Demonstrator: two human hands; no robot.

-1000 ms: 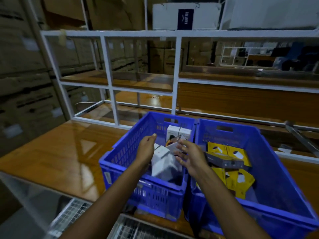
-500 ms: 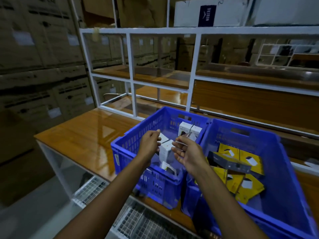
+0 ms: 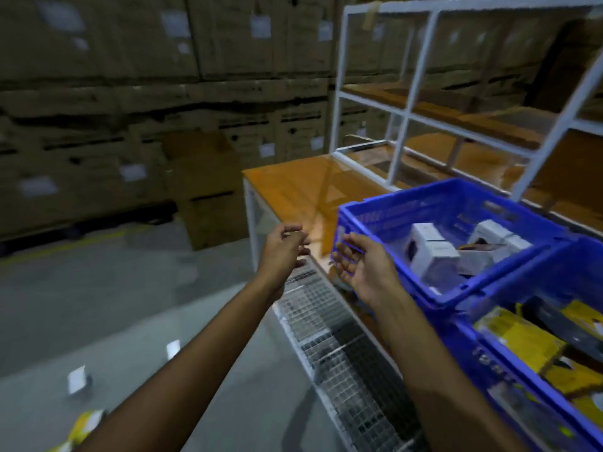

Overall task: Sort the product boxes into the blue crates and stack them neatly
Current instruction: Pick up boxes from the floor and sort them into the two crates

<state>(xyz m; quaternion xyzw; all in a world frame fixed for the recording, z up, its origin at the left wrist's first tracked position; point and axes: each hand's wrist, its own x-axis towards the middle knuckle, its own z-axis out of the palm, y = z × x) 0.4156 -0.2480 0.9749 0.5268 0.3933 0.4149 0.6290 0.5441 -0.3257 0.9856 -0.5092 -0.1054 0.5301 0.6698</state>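
Two blue crates stand on the wooden table (image 3: 293,187). The left blue crate (image 3: 385,216) holds several white product boxes (image 3: 430,256). The right blue crate (image 3: 522,380) holds yellow packs (image 3: 518,340) and a dark box. My left hand (image 3: 284,252) hangs off the table's front left edge, fingers loosely curled and empty. My right hand (image 3: 362,265) is palm up, fingers relaxed, just in front of the left crate's near corner, holding nothing. On the floor at lower left lie small white boxes (image 3: 78,380) and a yellow pack (image 3: 85,425).
A white metal shelf frame (image 3: 408,99) rises behind the crates. Stacked cardboard cartons (image 3: 130,93) fill the wall to the left, with one carton (image 3: 208,190) standing on the grey floor beside the table. A wire mesh shelf (image 3: 339,353) runs under the table's front edge.
My view has swung left toward the floor. Both hands have come out of the left crate and away from the white boxes, and now hang empty in front of it.
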